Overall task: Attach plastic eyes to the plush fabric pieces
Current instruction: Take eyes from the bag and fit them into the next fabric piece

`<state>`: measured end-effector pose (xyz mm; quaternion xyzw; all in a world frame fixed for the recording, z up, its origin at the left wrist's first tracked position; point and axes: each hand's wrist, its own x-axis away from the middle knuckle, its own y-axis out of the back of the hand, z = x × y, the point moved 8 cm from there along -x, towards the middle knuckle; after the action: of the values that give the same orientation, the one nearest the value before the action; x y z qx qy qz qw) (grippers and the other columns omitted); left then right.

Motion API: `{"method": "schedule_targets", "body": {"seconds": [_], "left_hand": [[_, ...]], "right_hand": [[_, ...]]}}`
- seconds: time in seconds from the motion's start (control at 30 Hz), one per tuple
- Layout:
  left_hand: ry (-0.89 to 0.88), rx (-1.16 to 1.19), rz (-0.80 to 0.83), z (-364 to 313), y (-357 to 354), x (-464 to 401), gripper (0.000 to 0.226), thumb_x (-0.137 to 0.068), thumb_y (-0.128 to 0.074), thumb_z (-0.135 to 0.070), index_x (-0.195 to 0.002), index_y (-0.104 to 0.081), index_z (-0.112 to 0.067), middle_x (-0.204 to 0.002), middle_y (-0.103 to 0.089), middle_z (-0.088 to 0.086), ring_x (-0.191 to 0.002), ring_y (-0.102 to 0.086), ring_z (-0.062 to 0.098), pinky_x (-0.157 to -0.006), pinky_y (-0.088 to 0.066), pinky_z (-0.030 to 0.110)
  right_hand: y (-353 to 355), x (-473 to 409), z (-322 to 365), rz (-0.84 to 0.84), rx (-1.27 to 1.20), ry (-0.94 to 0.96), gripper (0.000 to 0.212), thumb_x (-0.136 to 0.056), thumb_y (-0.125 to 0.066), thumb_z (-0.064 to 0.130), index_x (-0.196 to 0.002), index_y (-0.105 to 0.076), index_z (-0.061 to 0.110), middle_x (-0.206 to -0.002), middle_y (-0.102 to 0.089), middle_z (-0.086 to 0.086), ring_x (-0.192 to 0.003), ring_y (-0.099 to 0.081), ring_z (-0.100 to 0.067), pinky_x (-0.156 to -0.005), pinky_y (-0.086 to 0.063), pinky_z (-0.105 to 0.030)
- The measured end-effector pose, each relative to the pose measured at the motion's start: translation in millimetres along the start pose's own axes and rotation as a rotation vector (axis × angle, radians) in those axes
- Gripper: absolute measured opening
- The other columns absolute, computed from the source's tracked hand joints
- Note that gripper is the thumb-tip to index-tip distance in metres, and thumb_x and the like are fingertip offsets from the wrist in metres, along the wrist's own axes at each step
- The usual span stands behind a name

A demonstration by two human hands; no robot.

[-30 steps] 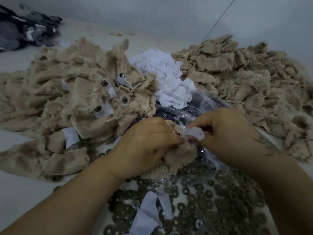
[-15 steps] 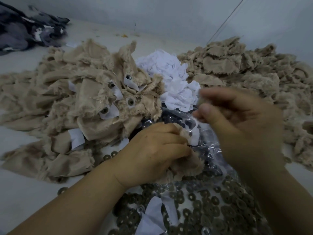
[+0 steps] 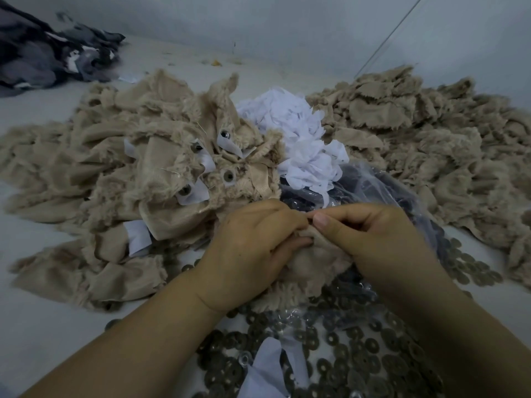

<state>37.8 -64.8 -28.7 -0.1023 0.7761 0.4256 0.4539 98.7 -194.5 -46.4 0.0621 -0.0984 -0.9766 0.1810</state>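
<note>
Dim, flat, bluish light with no glare and only faint soft shadows. Wide-angle bending curves the edges. Slight motion blur softens the dark grey crumpled cloth (image 3: 48, 58) far up-left of the grip.

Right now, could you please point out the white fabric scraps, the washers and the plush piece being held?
white fabric scraps (image 3: 298, 139), head view, pile's middle.
washers (image 3: 359, 354), head view, mid-heap.
plush piece (image 3: 316, 262), head view, between hands.

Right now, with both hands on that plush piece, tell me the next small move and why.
Probably push the eye's post through. Both hands pinch the tan plush piece, the right thumb pressing at its top edge. A washer from the pile below likely follows. The eye itself is hidden.
</note>
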Motion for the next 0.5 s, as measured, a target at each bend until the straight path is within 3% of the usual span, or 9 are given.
{"method": "schedule_targets", "body": {"seconds": [0.2, 0.33, 0.5], "left_hand": [[0.165, 0.109, -0.036, 8, 6, -2, 0.022, -0.081, -0.073, -0.019, -0.098, -0.073, -0.004, -0.091, -0.072, 0.003, -0.084, -0.061, 0.006, -0.081, -0.045, 0.009], [0.087, 0.116, -0.005, 4, 1, -1, 0.022, -0.084, -0.076, -0.009, -0.105, -0.073, -0.001, -0.092, -0.073, 0.008, -0.085, -0.066, 0.018, -0.081, -0.052, 0.023], [0.041, 0.065, 0.035, -2, -5, 0, 0.02, -0.085, -0.073, -0.003, -0.105, -0.071, 0.004, -0.091, -0.071, 0.013, -0.082, -0.064, 0.024, -0.079, -0.05, 0.029]], "right_hand": [[-9, 1, -17, 0.113, -0.336, -0.322, 0.027, -0.063, -0.076, 0.021, -0.084, -0.08, 0.005, -0.088, -0.076, -0.02, -0.076, -0.075, -0.028, -0.064, -0.062, -0.033], [-15, 4, -20, 0.155, -0.399, -0.437, 0.035, -0.053, -0.078, 0.018, -0.083, -0.078, -0.002, -0.087, -0.075, -0.024, -0.07, -0.073, -0.029, -0.061, -0.062, -0.035], [-18, 9, -20, 0.174, -0.438, -0.44, 0.032, -0.062, -0.073, 0.012, -0.088, -0.077, -0.006, -0.089, -0.074, -0.027, -0.071, -0.073, -0.03, -0.06, -0.062, -0.033]]}}
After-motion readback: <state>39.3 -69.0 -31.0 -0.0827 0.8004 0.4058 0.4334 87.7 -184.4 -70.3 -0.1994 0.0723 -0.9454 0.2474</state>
